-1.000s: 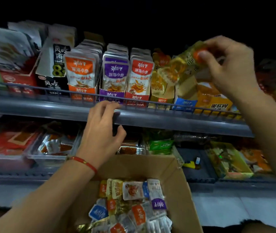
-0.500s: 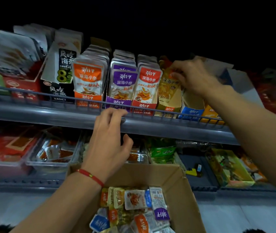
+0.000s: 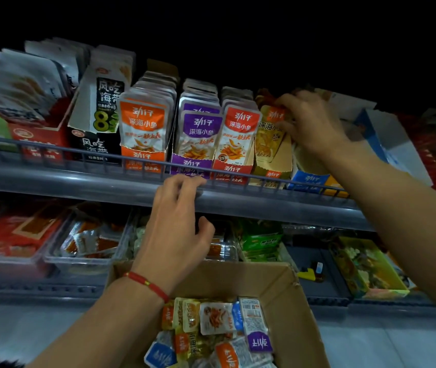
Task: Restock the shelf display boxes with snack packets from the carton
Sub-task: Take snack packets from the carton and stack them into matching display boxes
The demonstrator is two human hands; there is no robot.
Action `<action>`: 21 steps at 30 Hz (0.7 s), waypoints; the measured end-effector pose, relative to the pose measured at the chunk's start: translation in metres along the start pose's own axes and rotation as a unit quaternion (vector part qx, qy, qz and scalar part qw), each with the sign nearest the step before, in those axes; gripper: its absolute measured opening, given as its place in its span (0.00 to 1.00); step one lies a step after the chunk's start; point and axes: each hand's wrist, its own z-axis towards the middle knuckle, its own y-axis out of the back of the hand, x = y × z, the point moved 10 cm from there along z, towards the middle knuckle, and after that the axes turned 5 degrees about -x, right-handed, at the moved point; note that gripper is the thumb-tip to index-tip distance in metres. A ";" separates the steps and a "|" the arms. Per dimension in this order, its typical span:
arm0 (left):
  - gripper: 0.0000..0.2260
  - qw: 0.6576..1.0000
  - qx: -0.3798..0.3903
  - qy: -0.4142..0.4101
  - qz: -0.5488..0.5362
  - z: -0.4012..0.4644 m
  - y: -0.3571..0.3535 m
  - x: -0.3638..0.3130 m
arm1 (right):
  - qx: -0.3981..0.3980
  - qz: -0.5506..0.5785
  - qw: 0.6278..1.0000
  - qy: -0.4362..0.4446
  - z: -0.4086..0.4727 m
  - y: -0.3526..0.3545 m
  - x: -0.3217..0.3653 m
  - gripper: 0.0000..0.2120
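A: Head view first. Where are the hands?

B: The left hand (image 3: 178, 229) sits at the centre, fingers curled over the front edge of the upper shelf (image 3: 78, 185), thumb tucked below the lip. It grips the shelf and holds no packet. A red cord bracelet (image 3: 146, 284) circles that wrist, toward 6 o'clock of the hand.

A: And the other?

B: The right hand (image 3: 309, 123) is up at 2 o'clock, fingers bent round the top of a yellow packet (image 3: 268, 134). The packet stands upright in the yellow display box (image 3: 272, 166), just right of the red display box (image 3: 231, 170).

A: What else is in that row?

B: Going toward 9 o'clock: a purple display box (image 3: 191, 164), an orange display box (image 3: 142, 156), then a black seaweed box (image 3: 93, 150), each filled with upright packets. At 3 o'clock of the yellow box, a blue display box (image 3: 308, 179) stands below the right wrist; I cannot tell what it holds.

A: Where is the carton?

B: The carton (image 3: 286, 296) lies at 6 o'clock, open, below the left wrist. Loose snack packets (image 3: 216, 317) in orange, yellow, blue and purple lie mixed inside.

A: Anything underneath?

B: On the lower shelf, clear trays (image 3: 89, 243) of red packets at 9 o'clock, green packets (image 3: 260, 241) just right of centre, a yellow-green tray (image 3: 368, 266) at 4 o'clock.
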 end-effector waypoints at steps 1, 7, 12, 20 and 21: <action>0.27 1.000 0.002 -0.001 0.001 0.000 -0.001 0.000 | 0.000 0.000 1.000 -0.006 0.001 -0.002 -0.002 0.21; 0.26 1.000 0.007 -0.005 0.004 -0.001 -0.006 0.001 | -0.009 0.017 0.999 -0.044 0.003 -0.010 -0.008 0.22; 0.26 1.000 0.006 -0.008 0.010 -0.001 -0.008 0.002 | -0.014 0.008 0.998 -0.056 0.005 -0.015 -0.010 0.22; 0.26 1.000 0.013 -0.012 0.021 -0.005 -0.014 0.005 | -0.050 0.003 0.998 -0.039 -0.010 0.000 -0.011 0.22; 0.26 1.000 0.016 -0.018 0.021 -0.006 -0.016 0.004 | -0.071 0.012 0.997 -0.034 -0.017 0.008 -0.010 0.21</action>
